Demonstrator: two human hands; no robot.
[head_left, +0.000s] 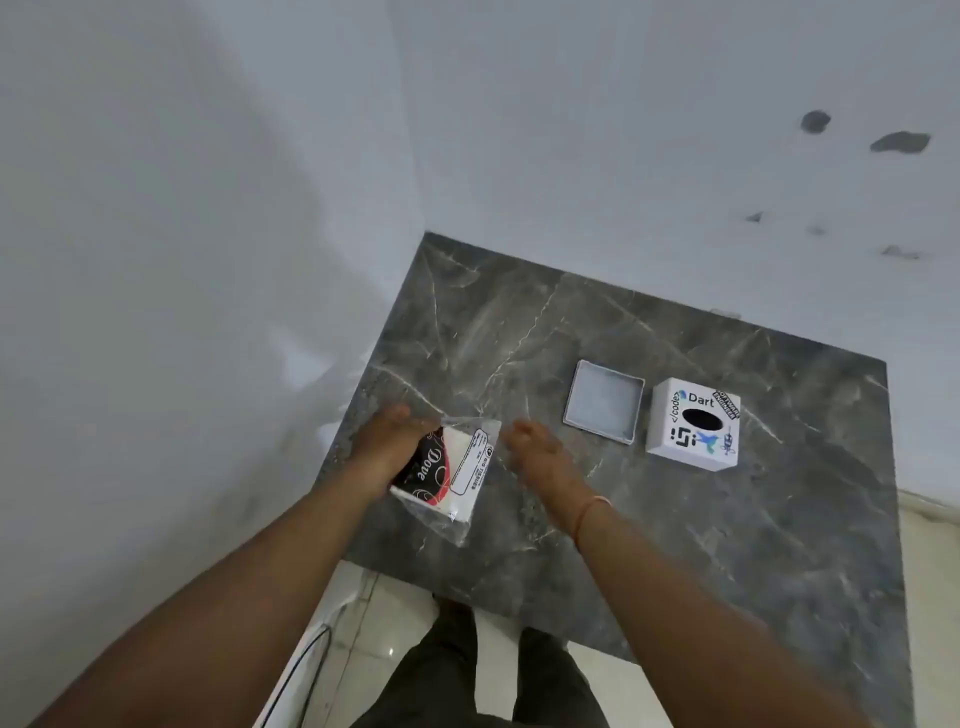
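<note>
A pack of tissues (451, 472) in clear plastic wrap, printed black, red and white, is held just above the dark marble table (675, 545) near its left edge. My left hand (387, 439) grips the pack along its left side. My right hand (535, 449) is beside the pack's right edge with fingers curled, pinching the clear wrap at the top right corner. A white cube-shaped tissue box (693, 423) with stickers and a dark oval opening stands at the right. Its grey square lid (604, 400) lies flat, hollow side up, between the box and my hands.
White walls meet in a corner behind and left of the table. Light floor tiles show below the table's front edge, with my legs there and a dark cable at the lower left.
</note>
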